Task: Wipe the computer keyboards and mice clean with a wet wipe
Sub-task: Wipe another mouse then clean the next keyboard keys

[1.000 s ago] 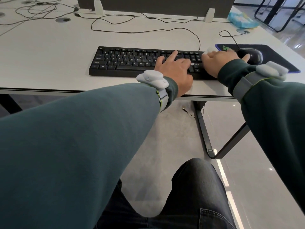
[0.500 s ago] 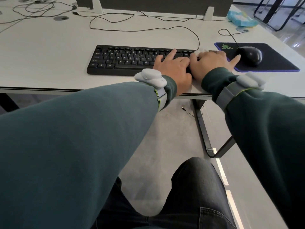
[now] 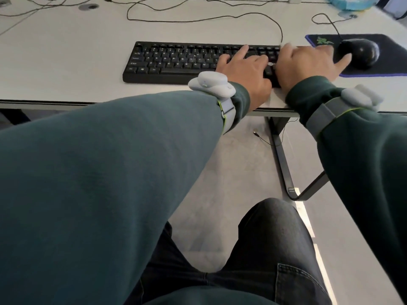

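Keyboard point(image 3: 176, 60) lay long-ways left to right across the upper middle of the frame. We saw the left hand point(image 3: 242, 71) resting on its right part, fingers spread, and the right hand point(image 3: 306, 64) over its right end, too blurred to tell whether it pinched the wipe point(image 3: 287, 44) or pressed it flat. The mouse point(image 3: 359, 52) sat just right of the right thumb, nearer that hand; we counted one keyboard, one mouse, one wipe.

Matt black plastic keyboard point(image 3: 176, 60); glossy black mouse point(image 3: 361, 52); matt cloth mousepad point(image 3: 387, 69).
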